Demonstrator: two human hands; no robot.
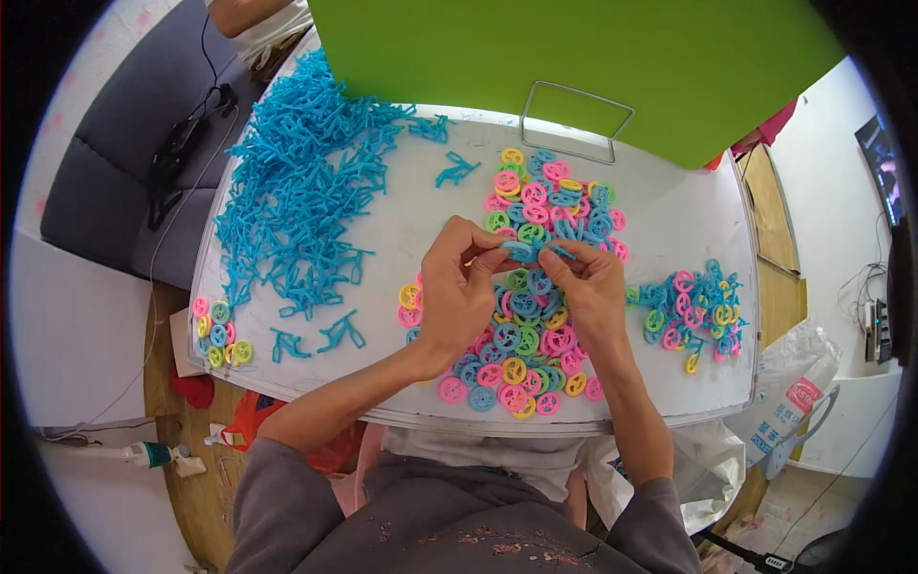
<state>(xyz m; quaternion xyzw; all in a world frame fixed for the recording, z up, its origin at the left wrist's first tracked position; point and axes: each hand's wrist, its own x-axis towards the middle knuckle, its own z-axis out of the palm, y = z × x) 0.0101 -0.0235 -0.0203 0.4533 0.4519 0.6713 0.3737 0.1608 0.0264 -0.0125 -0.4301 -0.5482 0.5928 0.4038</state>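
Observation:
Above the middle of the white table, my left hand (451, 301) pinches a small blue plastic wheel (517, 251) between thumb and fingers. My right hand (595, 295) is closed on a blue plastic frame piece (564, 251), its tip against the wheel. Fingertips partly cover both parts, so I cannot tell whether they are joined. Beneath and around my hands spreads a heap of spoked toy wheels (524, 304) in pink, blue, yellow and green. A large pile of blue frame pieces (306, 182) covers the table's left side.
At the right lies a smaller pile of blue frames with coloured wheels (690, 311). Several wheels (222, 335) sit at the left corner. A green panel (583, 67) with a wire stand (578, 120) rises at the back. Plastic bags (708, 459) hang near the front edge; another person's arm (239, 14) shows far left.

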